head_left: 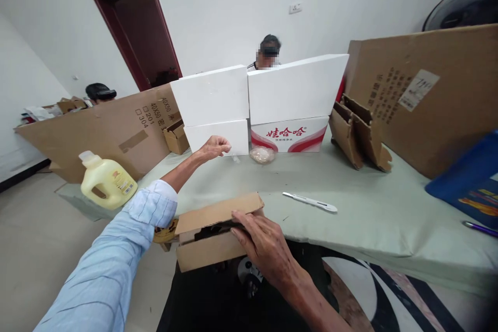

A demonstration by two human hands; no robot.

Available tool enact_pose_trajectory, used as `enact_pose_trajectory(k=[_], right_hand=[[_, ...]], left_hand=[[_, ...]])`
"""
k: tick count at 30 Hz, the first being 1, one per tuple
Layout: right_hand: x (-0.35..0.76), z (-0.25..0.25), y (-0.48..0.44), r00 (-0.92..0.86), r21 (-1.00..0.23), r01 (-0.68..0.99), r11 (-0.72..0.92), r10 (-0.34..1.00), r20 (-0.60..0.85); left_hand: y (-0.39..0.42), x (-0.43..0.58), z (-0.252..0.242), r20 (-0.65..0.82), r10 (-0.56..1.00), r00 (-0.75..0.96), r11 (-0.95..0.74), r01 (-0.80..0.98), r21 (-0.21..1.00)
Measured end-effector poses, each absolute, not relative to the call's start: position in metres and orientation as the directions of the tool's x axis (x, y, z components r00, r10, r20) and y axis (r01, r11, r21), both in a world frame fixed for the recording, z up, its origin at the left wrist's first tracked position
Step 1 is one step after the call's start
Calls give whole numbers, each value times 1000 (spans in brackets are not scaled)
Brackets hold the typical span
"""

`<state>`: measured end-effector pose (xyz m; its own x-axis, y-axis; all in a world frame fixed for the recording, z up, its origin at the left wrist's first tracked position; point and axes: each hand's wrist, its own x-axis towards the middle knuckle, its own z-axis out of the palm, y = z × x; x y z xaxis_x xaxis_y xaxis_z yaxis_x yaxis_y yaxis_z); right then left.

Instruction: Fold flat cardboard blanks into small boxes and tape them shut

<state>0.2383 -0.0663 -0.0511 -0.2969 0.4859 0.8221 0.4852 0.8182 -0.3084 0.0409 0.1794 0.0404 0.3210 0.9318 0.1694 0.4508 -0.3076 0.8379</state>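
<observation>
Two bare hands working well apart here. Closest in is the right hand [268, 244], clamped on the right end of a brown cardboard box [206, 258], fingers over the top flap and thumb by the gap. The box sits at the near edge of the table [373, 207], gap facing the person, and it's pretty dark in there so no clue what's inside. Just past it, off to the right, a white-handled scalpel [309, 202] lies flat on the cloth, and way over right there's a purple pen [480, 229] near a blue container [472, 181].

The left hand [213, 148] is stretched out over the far part of the table, fingers curled in toward the thumb. Can't tell if it's pinching anything; a little clear scrap [235, 158] shows right by the fingertips. Next to that is a clear plastic bundle [262, 154], up against a box with red print [290, 135]. Pale yellow jug [112, 182] over on the left, folded cardboard [360, 132] on the right.

Behind all that, white boxes [218, 94] make a sort of wall, with another person [269, 47] partly visible over the top, then a dark red doorway [143, 26] at the back.
</observation>
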Motion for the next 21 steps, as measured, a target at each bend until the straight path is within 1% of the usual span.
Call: enact_pose_trajectory(k=[7,14,18,21], right_hand=[[270,-50,-76,-247,-362,514,778,538,806],[292,-51,-77,-218,-348,535,770,523,824],[299,-53,-72,-216,-326,520,790,491,844],[301,-55,-70,-212,-308,541,782,482,850]], left_hand=[[232,112,10,98,924,371,-278,469,839],[281,158,-25,86,918,386,-279,478,833],[303,169,-45,94,914,394,-294,485,824],[317,171,-56,106,912,395,-311,501,807]])
